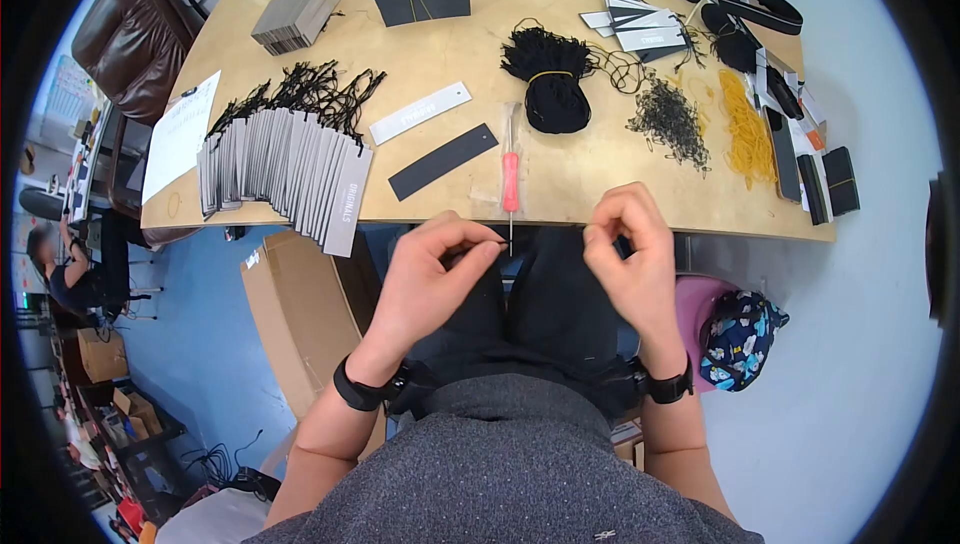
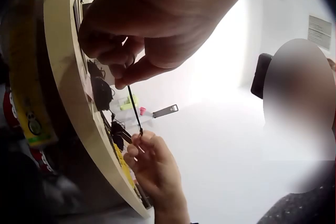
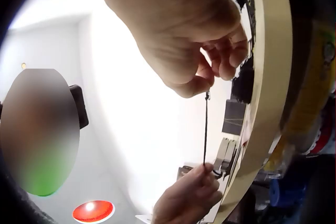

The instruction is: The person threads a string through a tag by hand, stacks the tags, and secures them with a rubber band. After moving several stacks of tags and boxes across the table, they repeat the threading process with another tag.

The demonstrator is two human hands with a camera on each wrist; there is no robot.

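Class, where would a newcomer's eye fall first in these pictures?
Probably on the fan of grey tags at the left of the table. Next, perhaps, the red-handled tool at its near edge. In both wrist views, a thin black cord runs straight between the left hand and the right hand.

The head view looks forward and down from above, wide and rounded, taking in the shirt (image 1: 500,474), left hand (image 1: 425,269), right hand (image 1: 635,254) and table (image 1: 440,59). The left wrist view, turned sideways, sits close to the left hand and faces across to the right hand, farther off; the right wrist view mirrors it. Those two share the cord (image 2: 134,108), seen from opposite ends; all three share both hands and the table.
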